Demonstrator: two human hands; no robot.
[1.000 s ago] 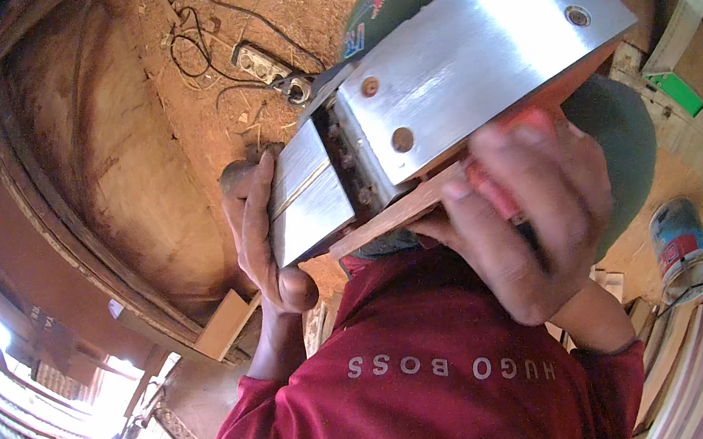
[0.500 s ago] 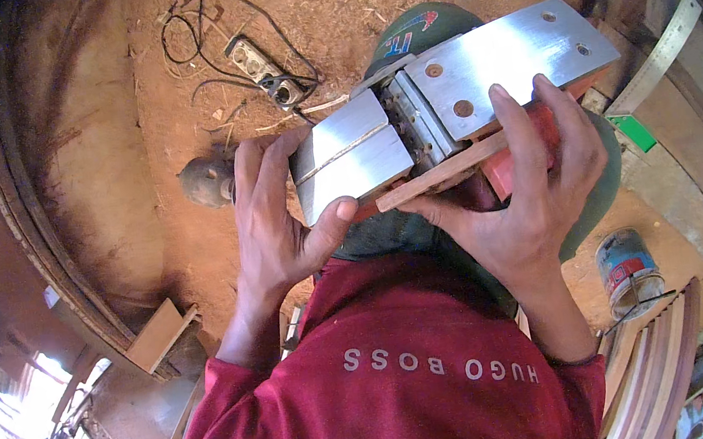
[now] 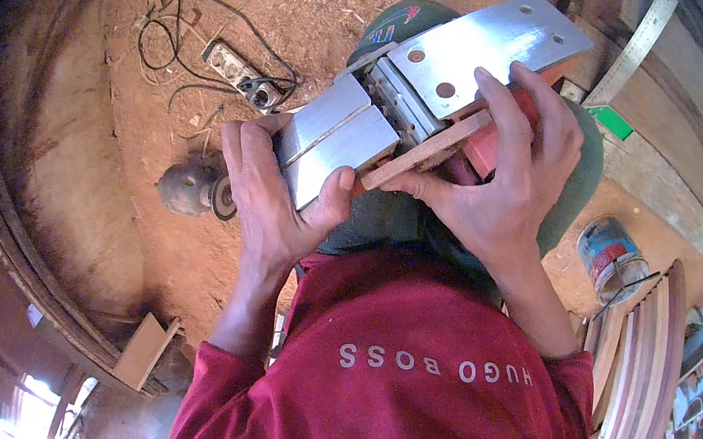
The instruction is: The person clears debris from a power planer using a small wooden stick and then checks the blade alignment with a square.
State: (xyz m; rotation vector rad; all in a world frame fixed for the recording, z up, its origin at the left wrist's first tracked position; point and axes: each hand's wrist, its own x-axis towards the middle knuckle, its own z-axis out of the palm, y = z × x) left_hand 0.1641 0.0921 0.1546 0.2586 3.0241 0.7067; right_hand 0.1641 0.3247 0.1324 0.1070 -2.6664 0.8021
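Observation:
An electric hand planer (image 3: 489,50) is held upside down in front of my chest, its shiny metal sole facing up. Between the two sole plates the cutter drum (image 3: 403,102) shows, and red body parts appear beneath. My left hand (image 3: 265,200) grips the grooved plate's end, thumb on the near edge. My right hand (image 3: 505,172) wraps the near side of the longer plate, its fingertips near the sole's edge. Along that near side, a thin brown wooden strip (image 3: 428,156) lies against the planer, with my right thumb beside it. The planer's underside is hidden.
A power strip (image 3: 232,68) with black cable lies on the dusty floor. Left of my hands is a grey rounded tool (image 3: 183,191). At right are a try square (image 3: 631,49) with green handle, boards (image 3: 657,179), a bucket (image 3: 613,260) and stacked wood strips (image 3: 644,350).
The whole view has shifted, so planer, hands and surroundings appear slightly further left and up. Both hands keep their hold on the planer.

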